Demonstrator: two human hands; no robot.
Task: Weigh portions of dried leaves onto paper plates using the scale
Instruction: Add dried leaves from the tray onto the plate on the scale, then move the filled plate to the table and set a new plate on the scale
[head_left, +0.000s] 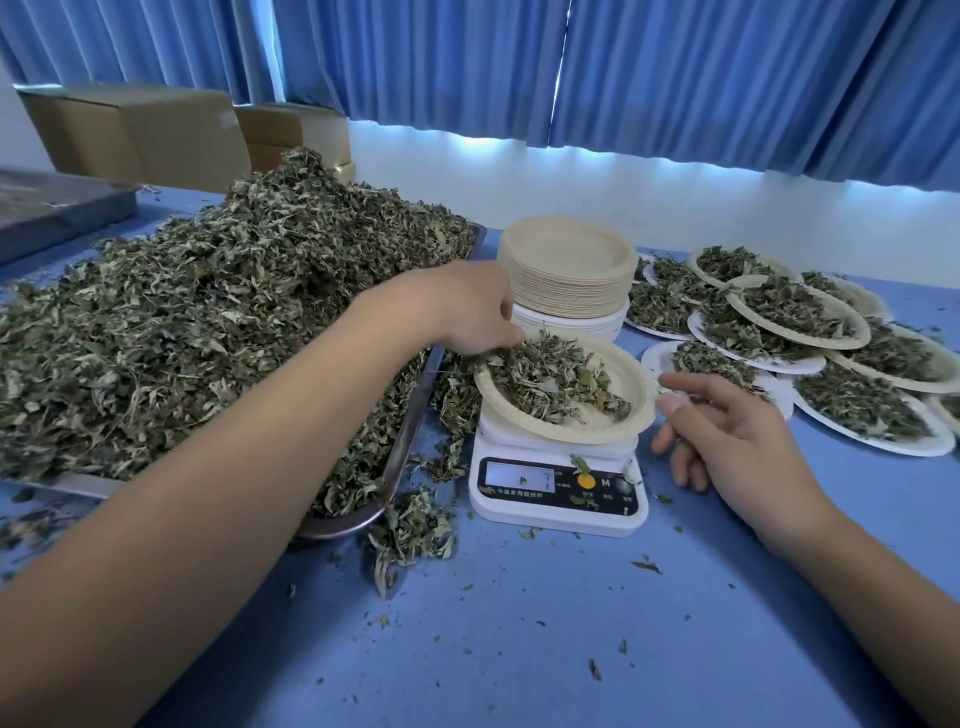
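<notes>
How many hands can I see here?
2. The left hand is on the dried leaves at the left rim of the plate on the scale; the right hand, fingers relaxed, is beside that plate's right rim.

1. On the scale (558, 514), lower middle of the frame, a white letter "M" (605, 482) stands on the dark front panel, just right of the orange button (584, 480).
2. A line of small white Chinese characters runs under the display (521, 476), too small to read.
3. The display's figures are washed out.
</notes>
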